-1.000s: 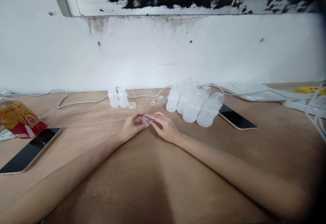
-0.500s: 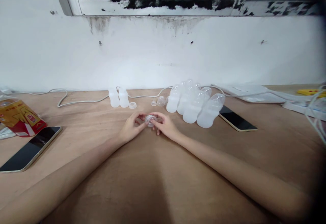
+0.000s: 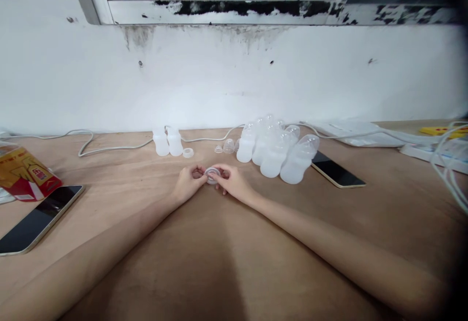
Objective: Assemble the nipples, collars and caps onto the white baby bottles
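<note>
My left hand and my right hand meet at the middle of the wooden table. Together their fingertips pinch a small translucent ring-shaped cap held just above the tabletop. Both hands have their fingers curled closed around it. Behind the hands, to the right, stands a cluster of several capped translucent bottles. Two small uncapped bottles stand to the back left, with a white ring beside them. Small clear dome parts lie between the two groups.
A phone lies right of the bottle cluster; another phone lies at the left beside a red and yellow carton. White cables run along the back wall. A power strip and tangled cords sit at the far right.
Both hands stayed together on the small cap and turned it so that its ring face shows. The camera view shifted slightly.
</note>
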{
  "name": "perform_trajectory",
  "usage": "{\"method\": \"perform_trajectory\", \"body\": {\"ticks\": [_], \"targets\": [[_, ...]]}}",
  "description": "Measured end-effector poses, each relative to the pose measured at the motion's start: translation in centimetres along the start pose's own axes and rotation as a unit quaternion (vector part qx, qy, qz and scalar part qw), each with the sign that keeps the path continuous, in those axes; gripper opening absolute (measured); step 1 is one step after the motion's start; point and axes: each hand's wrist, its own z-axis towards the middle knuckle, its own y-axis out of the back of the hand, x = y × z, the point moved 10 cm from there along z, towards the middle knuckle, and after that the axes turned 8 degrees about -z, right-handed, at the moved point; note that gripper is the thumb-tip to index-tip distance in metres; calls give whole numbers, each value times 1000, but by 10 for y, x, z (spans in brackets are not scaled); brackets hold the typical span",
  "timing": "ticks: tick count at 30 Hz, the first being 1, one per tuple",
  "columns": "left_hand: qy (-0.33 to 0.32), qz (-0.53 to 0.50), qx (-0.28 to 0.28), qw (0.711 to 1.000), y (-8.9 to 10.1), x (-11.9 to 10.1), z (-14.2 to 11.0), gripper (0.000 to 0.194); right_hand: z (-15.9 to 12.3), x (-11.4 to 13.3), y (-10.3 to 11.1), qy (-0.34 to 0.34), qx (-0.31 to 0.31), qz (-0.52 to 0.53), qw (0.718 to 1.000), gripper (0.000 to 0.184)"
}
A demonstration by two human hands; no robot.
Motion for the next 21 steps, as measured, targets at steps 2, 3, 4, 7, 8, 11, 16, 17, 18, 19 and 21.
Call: {"method": "perform_trajectory", "body": {"ticks": [2,3,4,7,8,11,16,17,18,19,21], "targets": [[-1,-3,5,1000,-2,-1,0,17,0,0,-1,2,5,-10,1000,25],[-1,-4,9,1000,-3,-1,-1,17,0,1,-1,5,5,-15,1000,24],[0,-5,13,1000,-3,-1,-1,16,-1,1,-1,8,4,-20,1000,23],[1,4,15,1000,-3,0,-2,16,-1,2,0,16,-1,-45,999,22],[1,8,13,1000,-3,0,-2,15,-2,3,0,18,-4,-54,998,22],[-2,14,8,1000,-2,2,-1,15,-2,4,0,22,-12,-68,997,24],[-6,1,-8,1000,1,3,-1,15,-1,4,-3,29,-8,-41,999,26],[-6,-2,-11,1000,2,3,-1,14,-1,4,-2,29,-9,-37,999,27],[-5,-4,-12,1000,3,3,-1,13,0,4,-2,27,-9,-34,999,27],[-2,-2,-12,1000,3,4,-1,13,0,3,-2,23,-9,-31,999,27],[2,4,-8,1000,3,4,-1,13,0,0,-3,16,-8,-25,1000,27]]}}
